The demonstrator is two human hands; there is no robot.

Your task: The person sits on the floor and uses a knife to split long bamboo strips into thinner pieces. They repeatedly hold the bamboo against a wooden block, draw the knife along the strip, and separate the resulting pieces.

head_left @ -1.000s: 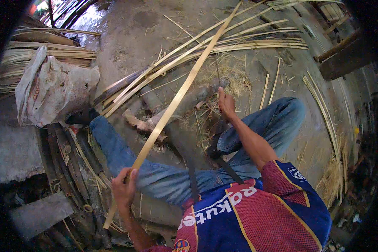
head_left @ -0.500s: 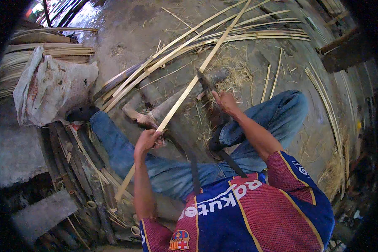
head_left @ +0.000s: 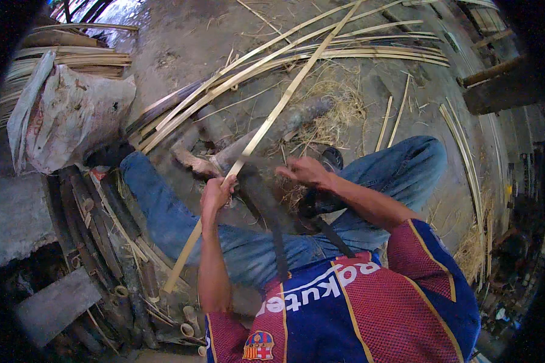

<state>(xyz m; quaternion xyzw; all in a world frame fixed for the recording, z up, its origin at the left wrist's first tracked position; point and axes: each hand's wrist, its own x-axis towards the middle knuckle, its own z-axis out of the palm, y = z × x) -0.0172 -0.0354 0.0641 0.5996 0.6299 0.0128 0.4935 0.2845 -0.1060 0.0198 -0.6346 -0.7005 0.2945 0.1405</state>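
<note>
A long pale bamboo strip [head_left: 278, 109] slants from beside my left thigh up to the far side of the floor. My left hand [head_left: 217, 193] is closed around it near its lower part. To its right, my right hand [head_left: 307, 172] has its fingers curled on a knife [head_left: 259, 161], whose dark blade is smeared by motion and reaches toward the strip just above my left hand. The knife's handle is hidden in the fingers. Under the strip lies a rounded wooden log [head_left: 312, 114], between my legs.
Several long bamboo strips [head_left: 369, 53] lie across the far floor. Fibre shavings [head_left: 345, 115] are heaped beyond the log. A white sack [head_left: 82, 112] stands at left, above dark bamboo poles [head_left: 88, 224]. More thin strips [head_left: 466, 157] lie at right, and a wooden block [head_left: 496, 88] stands there.
My right hand has drawn the knife back toward me and leftward along the strip, close to my left hand. The left hand keeps its hold and has shifted only slightly.
</note>
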